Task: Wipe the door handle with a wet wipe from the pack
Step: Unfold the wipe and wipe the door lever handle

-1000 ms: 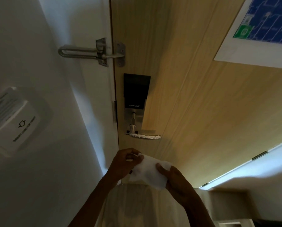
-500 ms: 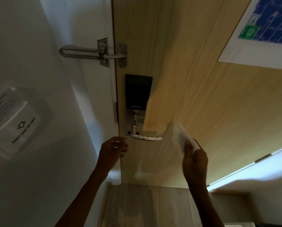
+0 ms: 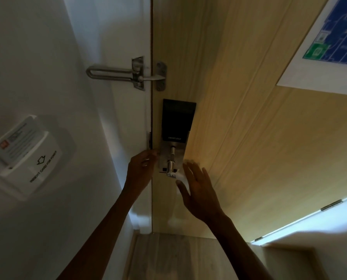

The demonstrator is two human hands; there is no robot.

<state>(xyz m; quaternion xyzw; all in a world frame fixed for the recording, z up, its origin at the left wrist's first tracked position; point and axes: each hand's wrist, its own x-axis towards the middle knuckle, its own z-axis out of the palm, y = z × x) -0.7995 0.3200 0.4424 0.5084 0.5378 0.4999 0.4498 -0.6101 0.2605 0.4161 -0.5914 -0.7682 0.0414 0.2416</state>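
The right hand [image 3: 199, 190], fingers spread, presses the wipe [image 3: 181, 178] over the handle [image 3: 171, 173] below the black lock [image 3: 177, 120]. The left hand [image 3: 141, 168], loosely open and holding nothing, rests at the door [image 3: 249, 138] edge, with a swing latch [image 3: 126, 74] above and a card holder [image 3: 27, 156] on the wall.

White wet wipe [image 3: 181, 177] over door handle [image 3: 171, 173]

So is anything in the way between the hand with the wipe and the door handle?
No, nothing visible blocks it. The right hand presses the wet wipe right at the door handle. The left hand is off to the side, by the door's edge.
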